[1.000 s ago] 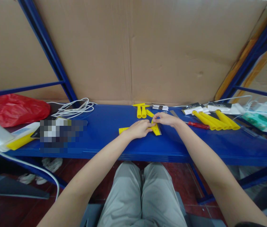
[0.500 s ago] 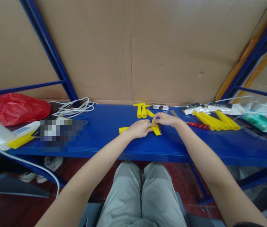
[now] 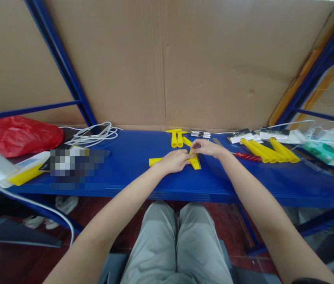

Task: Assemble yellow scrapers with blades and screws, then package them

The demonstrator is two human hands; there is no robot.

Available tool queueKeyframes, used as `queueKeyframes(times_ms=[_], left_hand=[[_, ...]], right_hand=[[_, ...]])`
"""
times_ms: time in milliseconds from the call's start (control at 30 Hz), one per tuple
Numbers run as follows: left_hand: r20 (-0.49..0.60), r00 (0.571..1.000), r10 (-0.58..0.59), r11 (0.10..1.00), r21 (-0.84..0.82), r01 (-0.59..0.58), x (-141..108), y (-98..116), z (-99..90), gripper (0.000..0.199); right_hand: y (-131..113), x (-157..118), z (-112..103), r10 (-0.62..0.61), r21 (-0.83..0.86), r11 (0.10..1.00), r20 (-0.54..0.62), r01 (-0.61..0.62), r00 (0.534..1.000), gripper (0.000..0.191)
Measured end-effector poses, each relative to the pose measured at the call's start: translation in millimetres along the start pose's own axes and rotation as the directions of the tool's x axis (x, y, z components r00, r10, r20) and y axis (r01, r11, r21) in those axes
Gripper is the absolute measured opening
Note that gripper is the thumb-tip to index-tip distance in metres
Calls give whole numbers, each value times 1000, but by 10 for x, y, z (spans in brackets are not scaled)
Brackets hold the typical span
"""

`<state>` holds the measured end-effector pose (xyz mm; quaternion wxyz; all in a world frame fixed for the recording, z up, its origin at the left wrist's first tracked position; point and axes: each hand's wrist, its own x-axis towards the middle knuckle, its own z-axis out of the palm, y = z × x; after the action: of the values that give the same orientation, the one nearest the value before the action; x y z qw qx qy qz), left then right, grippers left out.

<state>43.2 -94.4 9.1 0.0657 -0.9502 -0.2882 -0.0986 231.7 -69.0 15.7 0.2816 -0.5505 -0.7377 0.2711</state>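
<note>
A yellow scraper [image 3: 195,163] with a thin blade edge lies on the blue bench, its handle pointing left. My left hand [image 3: 175,161] is closed around the scraper near where the handle meets the head. At the far end of the head, my right hand [image 3: 204,147] has its fingers pinched together; whatever is between them is too small to make out. Just beyond the hands, two yellow scraper pieces [image 3: 177,138] stand side by side, with another small yellow piece [image 3: 187,141] close by.
To the right lie a red screwdriver [image 3: 247,156], several yellow handles [image 3: 255,151] and packaged items [image 3: 240,136]. A stack of small blades or packets [image 3: 200,134] sits at the back. On the left are coiled white cable [image 3: 101,135] and a red plastic bag [image 3: 19,136].
My right hand has shifted very slightly at the scraper head. My left hand keeps its grip, and the scraper stays in place.
</note>
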Motion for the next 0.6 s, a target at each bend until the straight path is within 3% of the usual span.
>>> queueKeyframes(times_ms=[200,400,600], left_hand=[[-47,999,-25,1000,-21,24,2,-35,9,37],[-93,993,-72,997,-41,69,7,-82,50,33],[-98,987,-126,989,-96,116,25,-98,118,36]], right_hand=[[-72,-45,-25,115,182,978,-62,-102,991,23],[-122,-91,-10,156,490,828,265,-273,951,22],[-73,-48,27,149,577,758,301,-304,942,19]])
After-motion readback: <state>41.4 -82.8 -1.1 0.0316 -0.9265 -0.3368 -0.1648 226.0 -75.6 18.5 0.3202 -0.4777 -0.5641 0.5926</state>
